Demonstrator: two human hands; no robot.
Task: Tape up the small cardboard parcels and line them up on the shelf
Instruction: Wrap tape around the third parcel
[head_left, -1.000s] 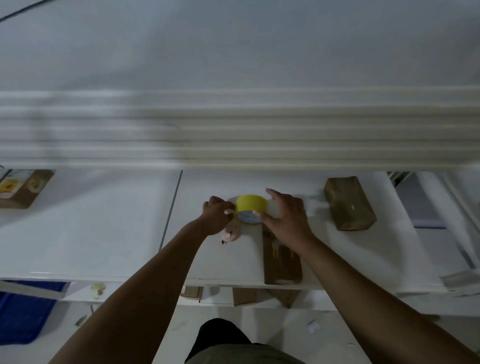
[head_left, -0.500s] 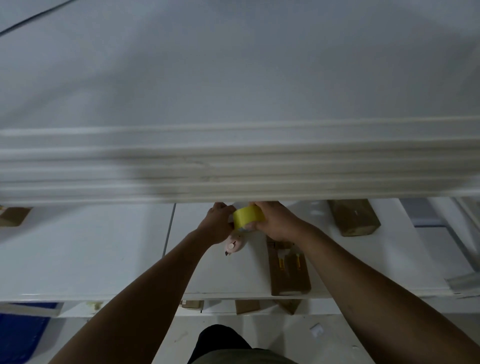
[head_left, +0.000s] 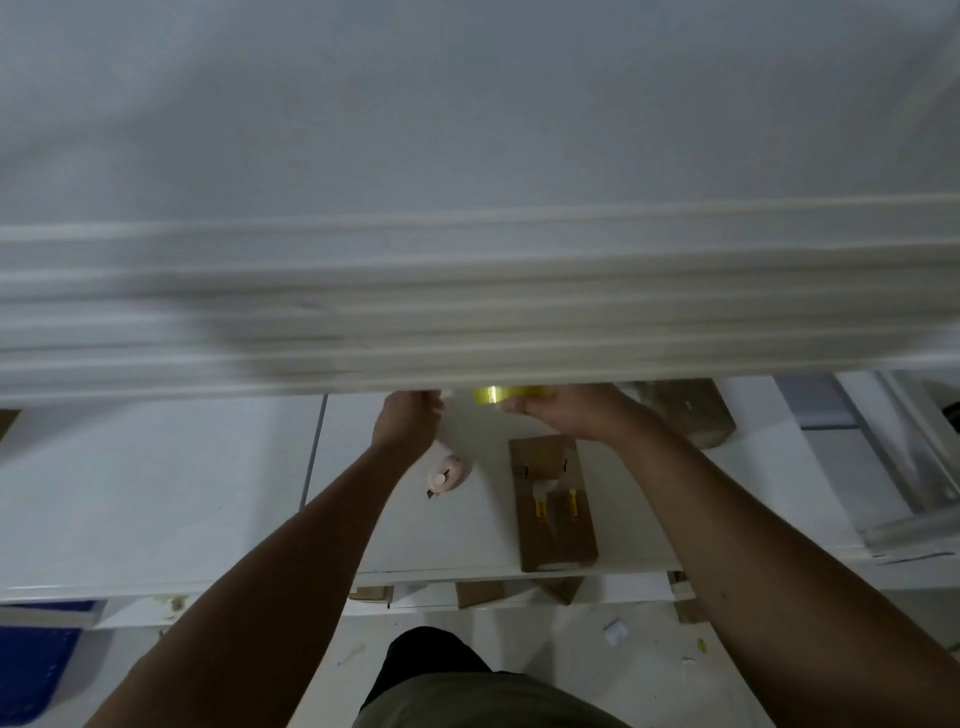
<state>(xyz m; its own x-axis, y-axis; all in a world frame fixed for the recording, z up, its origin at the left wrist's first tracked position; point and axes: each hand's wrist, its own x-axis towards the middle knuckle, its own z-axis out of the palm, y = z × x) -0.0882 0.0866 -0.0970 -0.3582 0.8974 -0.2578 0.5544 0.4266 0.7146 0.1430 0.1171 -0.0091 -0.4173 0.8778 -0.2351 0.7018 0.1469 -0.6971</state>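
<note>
Two hands are outstretched. My right hand grips the yellow tape roll. My left hand is just beside it, fingers hidden, so I cannot tell its grasp. The cardboard parcel lies just nearer me than my right hand.

dim, greyish light here. a blurred white upper board cuts right across, white shelf below it, pale floor littered with scraps, blue panel lower left.

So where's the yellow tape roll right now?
Centre of the head view, just under the blurred upper shelf edge: the yellow tape roll, held by the right hand, left hand beside it.
</note>
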